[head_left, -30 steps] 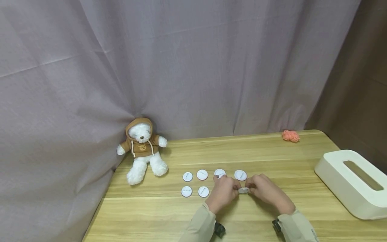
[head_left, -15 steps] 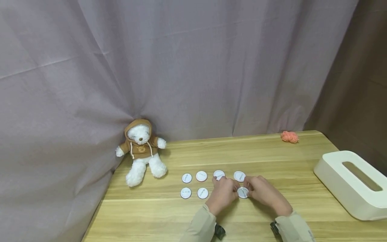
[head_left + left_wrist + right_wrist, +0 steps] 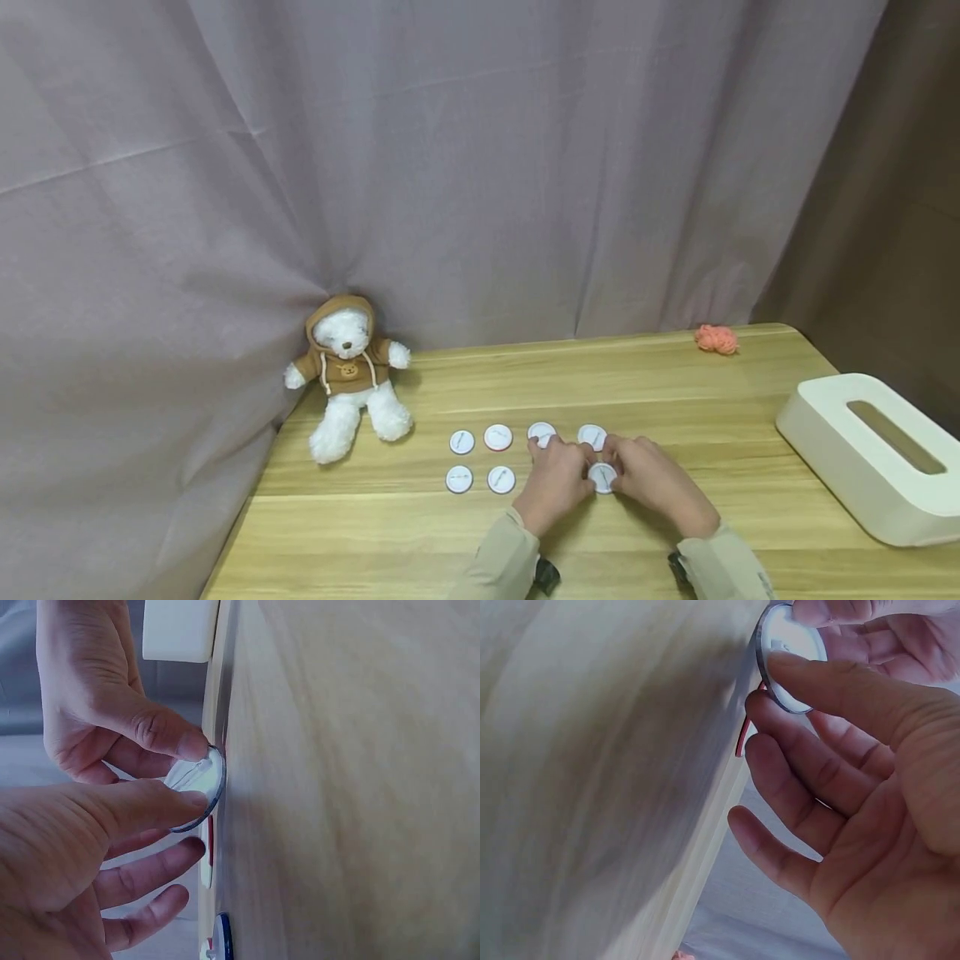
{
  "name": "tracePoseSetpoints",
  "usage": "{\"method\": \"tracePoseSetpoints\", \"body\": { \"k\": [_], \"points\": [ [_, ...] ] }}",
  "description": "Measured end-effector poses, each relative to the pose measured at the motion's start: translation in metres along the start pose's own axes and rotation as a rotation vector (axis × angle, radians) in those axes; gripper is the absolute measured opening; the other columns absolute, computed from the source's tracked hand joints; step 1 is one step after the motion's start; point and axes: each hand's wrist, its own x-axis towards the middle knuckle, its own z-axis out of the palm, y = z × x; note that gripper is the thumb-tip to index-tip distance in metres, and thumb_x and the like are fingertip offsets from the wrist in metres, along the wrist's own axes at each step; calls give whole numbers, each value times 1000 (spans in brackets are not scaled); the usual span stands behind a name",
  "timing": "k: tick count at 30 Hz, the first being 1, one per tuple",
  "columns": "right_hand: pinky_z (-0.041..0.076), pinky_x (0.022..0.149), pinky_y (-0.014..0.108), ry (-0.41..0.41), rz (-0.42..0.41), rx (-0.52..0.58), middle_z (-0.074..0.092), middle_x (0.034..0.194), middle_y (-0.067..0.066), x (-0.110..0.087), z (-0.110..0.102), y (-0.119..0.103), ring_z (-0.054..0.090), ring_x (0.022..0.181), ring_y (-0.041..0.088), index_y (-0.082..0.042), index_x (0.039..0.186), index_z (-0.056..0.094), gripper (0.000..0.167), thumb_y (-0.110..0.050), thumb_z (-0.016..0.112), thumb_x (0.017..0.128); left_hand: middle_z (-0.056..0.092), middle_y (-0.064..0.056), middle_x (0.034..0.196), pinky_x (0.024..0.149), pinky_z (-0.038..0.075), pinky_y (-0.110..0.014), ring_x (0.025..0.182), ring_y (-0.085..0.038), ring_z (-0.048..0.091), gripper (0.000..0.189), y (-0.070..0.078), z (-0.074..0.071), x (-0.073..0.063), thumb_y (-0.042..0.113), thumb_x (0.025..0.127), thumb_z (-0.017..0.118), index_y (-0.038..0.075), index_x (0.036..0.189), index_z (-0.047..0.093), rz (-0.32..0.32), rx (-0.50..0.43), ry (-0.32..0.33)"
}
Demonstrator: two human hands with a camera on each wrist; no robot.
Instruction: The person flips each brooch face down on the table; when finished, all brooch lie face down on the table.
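A round pin-back badge (image 3: 602, 478), white back and pin upward, is between my two hands just above the wooden table. My left hand (image 3: 553, 485) pinches its left edge, the thumb lying on the white back in the left wrist view. From the other side my right hand (image 3: 654, 482) pinches the same badge (image 3: 799, 649) with thumb and fingers. Right behind it lies another badge (image 3: 592, 436). The left fingers partly cover a badge (image 3: 541, 431) in the back row. Further left, a front-row badge (image 3: 501, 479) lies pin side up.
More badges lie at the left of the rows, including a red-rimmed badge (image 3: 498, 437). A white teddy bear (image 3: 348, 375) in a brown hoodie sits at the back left. A cream tissue box (image 3: 862, 458) stands right; coral yarn (image 3: 717, 339) lies at the back edge of the table (image 3: 360, 542).
The badge between my hands has turned from nearly edge-on to lying flatter, its white back now facing up. Both hands have stayed in almost the same place.
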Motion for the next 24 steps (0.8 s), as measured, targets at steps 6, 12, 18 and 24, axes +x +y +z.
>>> {"method": "tracePoseSetpoints", "body": {
  "k": [6,12,18,24],
  "points": [
    [39,56,28,-13,1,-20,46,63,-12,-1,0,1,43,59,8,-15,78,60,30,6,76,65,63,11,83,90,40,-62,90,-15,54,22,1,0,0,25,67,89,28,83,74,-3,24,-39],
    [40,57,29,-43,-3,-32,48,64,-11,0,-1,0,44,61,9,-14,76,61,26,5,77,68,65,7,93,86,41,-57,90,-17,52,20,1,1,-2,26,69,88,26,85,75,28,62,-35],
    [40,58,29,-69,-1,-35,47,65,-10,2,0,2,44,62,10,-13,76,61,24,4,76,70,65,4,97,82,40,-54,90,-18,52,17,0,2,-3,30,73,86,26,84,74,32,83,-31],
    [42,59,29,-82,-7,-15,51,68,-9,1,3,4,46,64,10,-10,81,66,19,5,76,73,62,5,94,80,38,-48,87,-16,50,12,-1,1,-5,32,78,84,27,86,76,30,78,-66]
  ]
}}
